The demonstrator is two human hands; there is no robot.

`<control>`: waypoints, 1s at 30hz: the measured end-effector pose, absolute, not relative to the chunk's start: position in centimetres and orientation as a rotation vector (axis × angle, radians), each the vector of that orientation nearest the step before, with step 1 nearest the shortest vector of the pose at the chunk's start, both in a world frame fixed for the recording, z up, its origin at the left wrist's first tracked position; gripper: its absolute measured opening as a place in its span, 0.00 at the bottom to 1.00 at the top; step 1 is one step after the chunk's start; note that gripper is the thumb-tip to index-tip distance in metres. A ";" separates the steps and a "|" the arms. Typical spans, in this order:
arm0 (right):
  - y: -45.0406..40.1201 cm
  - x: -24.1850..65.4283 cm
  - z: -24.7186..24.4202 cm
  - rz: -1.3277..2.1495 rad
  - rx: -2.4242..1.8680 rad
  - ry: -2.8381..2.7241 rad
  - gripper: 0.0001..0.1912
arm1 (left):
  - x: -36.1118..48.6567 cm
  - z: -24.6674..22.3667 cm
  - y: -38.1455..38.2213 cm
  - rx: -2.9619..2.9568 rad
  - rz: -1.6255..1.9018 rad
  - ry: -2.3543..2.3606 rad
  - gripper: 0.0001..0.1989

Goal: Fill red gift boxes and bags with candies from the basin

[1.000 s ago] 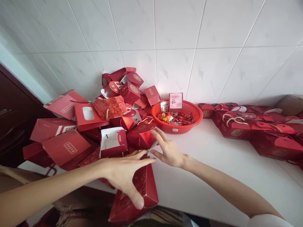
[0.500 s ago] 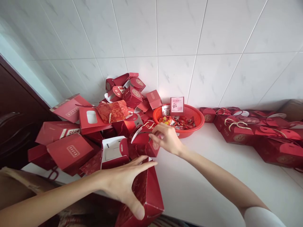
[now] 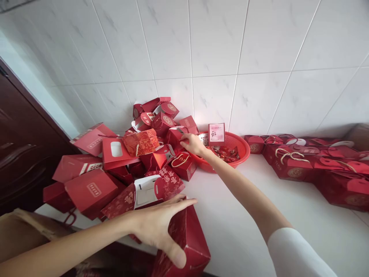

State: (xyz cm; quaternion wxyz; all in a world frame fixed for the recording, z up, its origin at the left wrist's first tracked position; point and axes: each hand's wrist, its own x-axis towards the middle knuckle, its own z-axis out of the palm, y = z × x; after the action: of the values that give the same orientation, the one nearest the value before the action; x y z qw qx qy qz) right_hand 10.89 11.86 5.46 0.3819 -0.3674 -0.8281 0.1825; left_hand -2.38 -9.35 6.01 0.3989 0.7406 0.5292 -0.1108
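The nearest box (image 3: 195, 234) is pale-patterned red, the basket (image 3: 244, 149) orange-red, the tiles (image 3: 216, 42) grey-veined white.

You get soft, moderately bright light, its source out of your view; the tiled wall (image 3: 216, 42) looks pale; the door (image 3: 25, 146) turns murky; your left fingers (image 3: 177, 254) read clearly; toward your frame's edges, straight tile lines slant outward.

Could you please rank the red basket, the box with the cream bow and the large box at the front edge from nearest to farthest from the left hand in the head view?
1. Large box: directly beneath the left hand.
2. Red basket: mid-counter, toward the wall.
3. Box with the cream bow: farther right.
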 end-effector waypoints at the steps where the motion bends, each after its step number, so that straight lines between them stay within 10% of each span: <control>1: 11.9 10.8 5.2 0.469 -0.941 -2.125 0.06 | -2.2 5.7 -9.2 1.872 -0.233 1.345 0.68; 24: -2.4 28.1 -0.2 1.250 -1.138 -1.813 0.33 | 7.6 2.9 -1.1 2.303 0.239 1.196 0.74; 30: -2.9 30.2 -1.9 1.354 -1.188 -1.685 0.34 | 5.8 6.6 -1.7 2.519 -0.057 0.988 0.44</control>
State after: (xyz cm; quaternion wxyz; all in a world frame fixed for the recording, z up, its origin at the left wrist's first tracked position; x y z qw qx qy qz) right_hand 30.21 -2.87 -1.90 0.3311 -0.4544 -0.6447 0.5179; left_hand 5.83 -1.68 6.55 0.2160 0.9087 0.3566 -0.0206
